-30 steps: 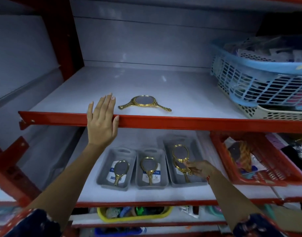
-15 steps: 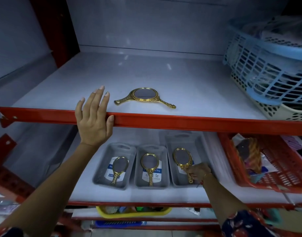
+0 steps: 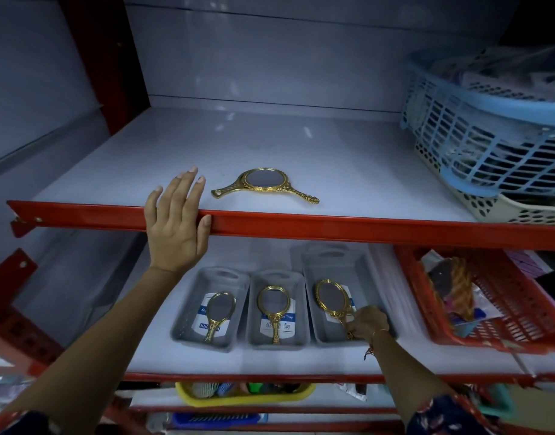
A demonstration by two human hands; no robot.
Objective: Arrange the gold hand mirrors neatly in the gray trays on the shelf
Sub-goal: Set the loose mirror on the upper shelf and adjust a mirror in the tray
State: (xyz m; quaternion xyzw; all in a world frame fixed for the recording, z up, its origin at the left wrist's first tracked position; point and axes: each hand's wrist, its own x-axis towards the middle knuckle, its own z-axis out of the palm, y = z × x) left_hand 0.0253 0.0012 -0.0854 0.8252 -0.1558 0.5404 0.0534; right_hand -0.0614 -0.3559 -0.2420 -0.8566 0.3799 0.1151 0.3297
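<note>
Three gray trays sit side by side on the lower shelf: left tray [image 3: 188, 309], middle tray [image 3: 254, 293], right tray [image 3: 357, 271]. Each holds one gold hand mirror: left mirror [image 3: 219, 312], middle mirror [image 3: 273, 306], right mirror [image 3: 331, 298]. My right hand [image 3: 365, 323] pinches the handle of the right mirror, which lies tilted in its tray. On the upper shelf lie two gold mirrors stacked [image 3: 263, 183], their handles pointing opposite ways. My left hand [image 3: 175, 224] rests flat with spread fingers on the red front rail [image 3: 364, 227] of the upper shelf.
Blue and cream lattice baskets [image 3: 489, 146] fill the upper shelf's right end. A red basket [image 3: 502, 309] of goods stands right of the trays. A yellow basket [image 3: 244, 397] sits on the shelf below. Red uprights [image 3: 122, 73] frame the left side.
My right hand has lowered the right mirror into the tray and slid toward the tray's near end. The camera view shifted slightly; my left hand stays on the rail.
</note>
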